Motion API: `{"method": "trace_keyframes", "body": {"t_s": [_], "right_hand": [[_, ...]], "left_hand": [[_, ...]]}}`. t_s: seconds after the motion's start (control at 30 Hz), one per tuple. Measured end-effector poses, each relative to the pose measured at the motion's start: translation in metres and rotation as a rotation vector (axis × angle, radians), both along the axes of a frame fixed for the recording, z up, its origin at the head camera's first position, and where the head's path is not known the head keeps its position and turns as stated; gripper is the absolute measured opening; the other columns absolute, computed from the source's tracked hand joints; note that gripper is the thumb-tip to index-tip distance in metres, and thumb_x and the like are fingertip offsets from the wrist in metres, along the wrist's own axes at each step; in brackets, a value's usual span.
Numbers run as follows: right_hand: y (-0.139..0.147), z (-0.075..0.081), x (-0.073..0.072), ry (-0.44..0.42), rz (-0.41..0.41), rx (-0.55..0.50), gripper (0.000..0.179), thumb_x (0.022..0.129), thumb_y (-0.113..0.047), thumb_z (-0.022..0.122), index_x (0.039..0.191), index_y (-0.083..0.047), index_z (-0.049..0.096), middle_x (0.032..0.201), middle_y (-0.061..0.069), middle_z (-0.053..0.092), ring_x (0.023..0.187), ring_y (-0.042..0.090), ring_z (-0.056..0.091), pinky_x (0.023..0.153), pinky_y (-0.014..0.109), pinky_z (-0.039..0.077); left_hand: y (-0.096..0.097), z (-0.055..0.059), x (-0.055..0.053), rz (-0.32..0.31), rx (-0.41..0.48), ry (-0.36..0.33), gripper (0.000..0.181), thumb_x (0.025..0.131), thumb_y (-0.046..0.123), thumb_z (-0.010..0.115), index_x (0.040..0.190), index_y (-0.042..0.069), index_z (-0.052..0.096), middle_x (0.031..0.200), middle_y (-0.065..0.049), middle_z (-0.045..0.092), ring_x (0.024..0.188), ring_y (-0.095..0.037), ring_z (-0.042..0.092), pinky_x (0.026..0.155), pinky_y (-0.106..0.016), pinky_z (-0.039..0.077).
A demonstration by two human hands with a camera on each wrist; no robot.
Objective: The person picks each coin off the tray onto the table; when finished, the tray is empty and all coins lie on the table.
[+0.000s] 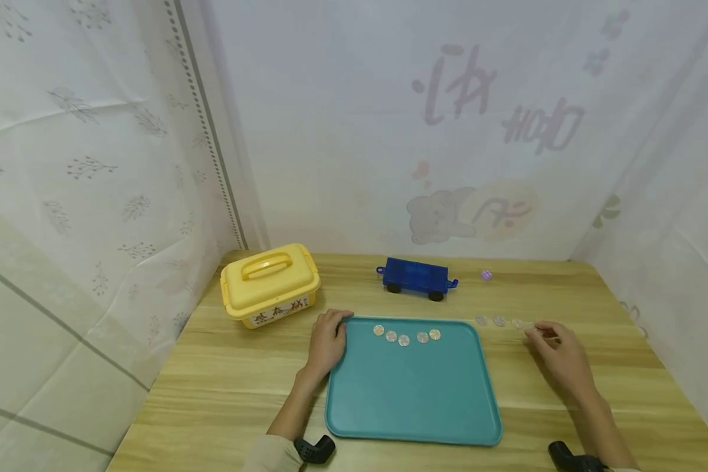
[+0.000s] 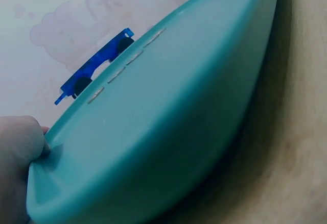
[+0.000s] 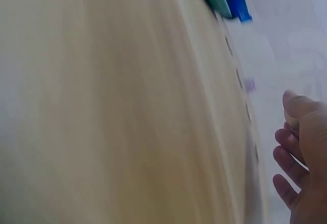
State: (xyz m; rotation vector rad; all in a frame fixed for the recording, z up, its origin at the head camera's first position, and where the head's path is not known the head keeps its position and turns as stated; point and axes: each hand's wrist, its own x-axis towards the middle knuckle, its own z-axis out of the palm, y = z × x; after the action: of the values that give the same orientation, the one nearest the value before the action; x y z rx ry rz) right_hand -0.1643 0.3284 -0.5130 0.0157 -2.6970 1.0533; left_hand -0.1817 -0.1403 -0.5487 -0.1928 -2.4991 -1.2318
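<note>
On the left of the bench [image 1: 248, 380] stood a yellow box [image 1: 270, 282] with its lid on. Beside it, the person's left hand [image 1: 328, 341] had its fingers curled over the far-left corner of the teal tray [image 1: 413, 400], seemingly to steady it. Five coin-like discs [image 1: 404, 340] lay in a shallow arc inside the tray's far edge, and a blue toy trailer [image 1: 415, 275] stood just beyond. Right of the tray, at least three more discs [image 1: 498, 321] ran in a row on the wood, with a small purple piece [image 1: 486, 275] behind them. At the row's right end, the right hand [image 1: 560, 354] pinched another disc [image 3: 291, 122] between fingers and thumb.

The step in hand looked like arranging discs one by one; whether this one was being lifted or laid could not be told. Lifting would call for clearing the tray's rim; laying, for a flat, gentle release.
</note>
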Motion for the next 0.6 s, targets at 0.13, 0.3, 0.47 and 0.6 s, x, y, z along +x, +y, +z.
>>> {"method": "trace_keyframes", "body": {"t_s": [0.13,0.3,0.47,0.6], "right_hand": [[0.025,-0.006,-0.003,-0.001,-0.062,-0.015,0.048,0.100,-0.037,0.058,0.128,0.003,0.059,0.122,0.023,0.059,0.084,-0.023,0.041,0.066,0.007,0.042],[0.043,-0.023,-0.011,0.077,-0.158,-0.009,0.042,0.098,-0.028,0.064,0.118,0.008,0.065,0.116,0.028,0.061,0.090,0.001,0.054,0.080,0.017,0.042],[0.047,-0.030,-0.021,0.145,-0.220,0.034,0.037,0.096,-0.022,0.065,0.112,0.011,0.067,0.114,0.035,0.061,0.111,0.050,0.051,0.102,0.061,0.035],[0.048,-0.030,-0.027,0.117,-0.247,0.075,0.041,0.099,-0.026,0.060,0.117,0.011,0.064,0.122,0.036,0.056,0.119,0.056,0.044,0.105,0.068,0.028]], "left_hand": [[-0.001,0.001,0.000,-0.006,0.007,-0.010,0.026,0.097,0.000,0.056,0.116,0.008,0.071,0.112,-0.010,0.069,0.103,-0.029,0.059,0.091,-0.047,0.042],[-0.002,0.000,0.000,-0.002,-0.004,-0.004,0.026,0.097,-0.001,0.056,0.116,0.008,0.071,0.111,-0.009,0.069,0.102,-0.029,0.058,0.092,-0.047,0.043],[-0.002,-0.001,0.001,-0.008,0.001,-0.003,0.026,0.096,-0.002,0.056,0.116,0.007,0.071,0.111,-0.010,0.069,0.102,-0.029,0.059,0.093,-0.049,0.044],[-0.002,-0.002,0.000,-0.010,0.002,0.003,0.026,0.097,-0.001,0.056,0.117,0.007,0.071,0.112,-0.010,0.069,0.102,-0.030,0.059,0.094,-0.049,0.044]]}}
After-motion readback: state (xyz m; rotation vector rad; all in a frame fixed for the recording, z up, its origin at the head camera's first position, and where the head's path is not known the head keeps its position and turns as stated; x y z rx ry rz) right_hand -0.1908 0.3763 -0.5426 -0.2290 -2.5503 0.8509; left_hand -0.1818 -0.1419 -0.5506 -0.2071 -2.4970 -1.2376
